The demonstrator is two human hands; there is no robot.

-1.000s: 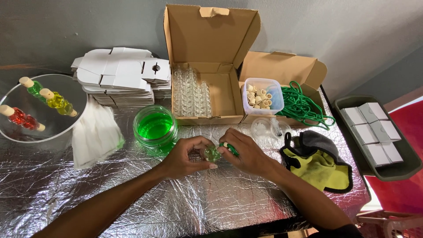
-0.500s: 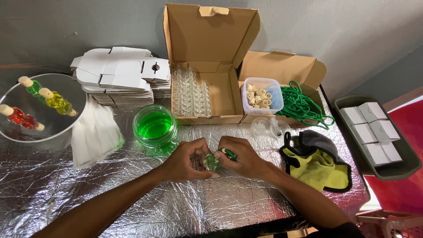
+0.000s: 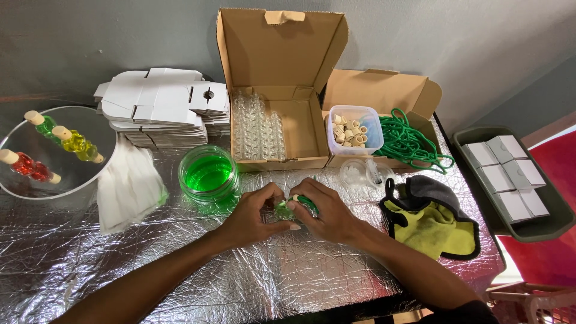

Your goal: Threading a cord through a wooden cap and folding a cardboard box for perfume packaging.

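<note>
My left hand (image 3: 255,216) and my right hand (image 3: 327,211) meet over the foil-covered table (image 3: 180,270), both holding a small glass bottle (image 3: 284,210) filled with green liquid. My right hand also pinches a green dropper-like piece with a pale tip at the bottle's top. Just left of my hands stands a round glass jar of green liquid (image 3: 208,174). Most of the small bottle is hidden by my fingers.
An open cardboard box (image 3: 282,90) holds rows of empty glass bottles. A tub of corks (image 3: 351,130), green cord (image 3: 411,144), flat white cartons (image 3: 159,105), a mirror tray with coloured bottles (image 3: 54,150), a yellow-black cloth (image 3: 435,219) and a grey tray of white boxes (image 3: 507,177) surround the work spot.
My hands have closed in more tightly around the small green bottle. Everything else on the table stays where it was.
</note>
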